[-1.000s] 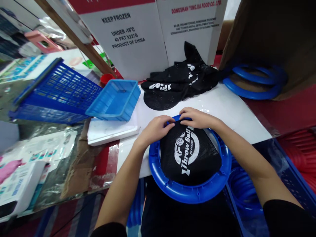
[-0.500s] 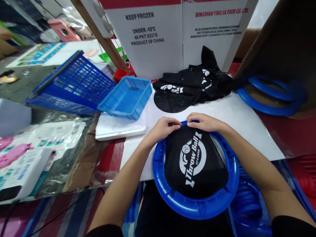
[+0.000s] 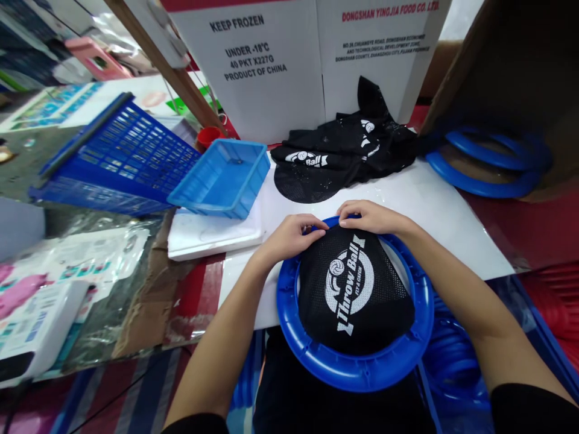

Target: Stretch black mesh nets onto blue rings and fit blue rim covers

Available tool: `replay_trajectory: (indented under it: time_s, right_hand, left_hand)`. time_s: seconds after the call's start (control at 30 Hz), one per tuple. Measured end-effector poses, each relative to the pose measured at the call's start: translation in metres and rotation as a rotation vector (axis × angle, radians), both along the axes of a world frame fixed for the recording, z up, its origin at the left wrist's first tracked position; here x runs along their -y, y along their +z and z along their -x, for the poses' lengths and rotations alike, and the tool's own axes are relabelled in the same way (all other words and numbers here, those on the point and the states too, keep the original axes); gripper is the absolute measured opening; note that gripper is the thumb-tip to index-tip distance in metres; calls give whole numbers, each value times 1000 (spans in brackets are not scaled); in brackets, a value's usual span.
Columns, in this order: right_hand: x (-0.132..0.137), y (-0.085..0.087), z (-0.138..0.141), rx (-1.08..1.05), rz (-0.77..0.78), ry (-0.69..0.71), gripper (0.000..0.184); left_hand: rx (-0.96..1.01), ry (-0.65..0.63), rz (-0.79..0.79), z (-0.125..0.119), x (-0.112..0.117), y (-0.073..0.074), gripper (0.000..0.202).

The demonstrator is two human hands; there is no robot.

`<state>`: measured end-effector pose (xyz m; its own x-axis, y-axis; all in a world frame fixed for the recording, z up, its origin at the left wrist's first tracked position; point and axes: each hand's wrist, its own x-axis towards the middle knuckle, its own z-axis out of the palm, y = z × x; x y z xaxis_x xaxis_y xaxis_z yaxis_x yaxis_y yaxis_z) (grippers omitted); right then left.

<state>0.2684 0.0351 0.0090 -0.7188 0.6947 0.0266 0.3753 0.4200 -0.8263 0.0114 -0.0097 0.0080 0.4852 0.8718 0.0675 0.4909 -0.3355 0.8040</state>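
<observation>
A blue plastic ring (image 3: 355, 375) rests at the near edge of the white table sheet, partly over my lap. Inside it lies a black mesh net (image 3: 393, 313) with a white "Throw Ball" print. At the ring's far side, my left hand (image 3: 301, 234) pinches the net's edge against the rim. Close beside it, my right hand (image 3: 364, 216) grips the same edge with thumb and fingers closed. The fingertips hide just how the net meets the ring there. Beyond my hands, more black printed nets (image 3: 335, 157) lie in a heap.
Left of the nets, a light blue tray (image 3: 221, 181) sits on a white foam block (image 3: 212, 235), beside a blue basket (image 3: 122, 150). More blue rings (image 3: 488, 178) lie at the right by a dark carton. A white carton (image 3: 271, 72) stands behind. Blue rings (image 3: 452, 361) are stacked below right.
The view has shifted slightly, so the surroundings sit a little further left. Both hands stay at the ring's far rim, with the net and ring held much as before.
</observation>
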Motion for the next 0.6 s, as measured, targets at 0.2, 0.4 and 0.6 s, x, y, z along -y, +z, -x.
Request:
replay_trajectory:
  time_s: [0.2,0.4,0.6]
  right_hand:
    - [-6,-1,1,-9,61,-10,11]
    - [6,1,18,112,-47,-145,10]
    - [-5,8,13,144,37,-29,8]
  left_hand:
    - [5,53,-29,-8,0,-4,13]
    - [-65,-9,-81,-6,-1,-4,11]
    - [-186,-65,-262,-9,2,-10,10]
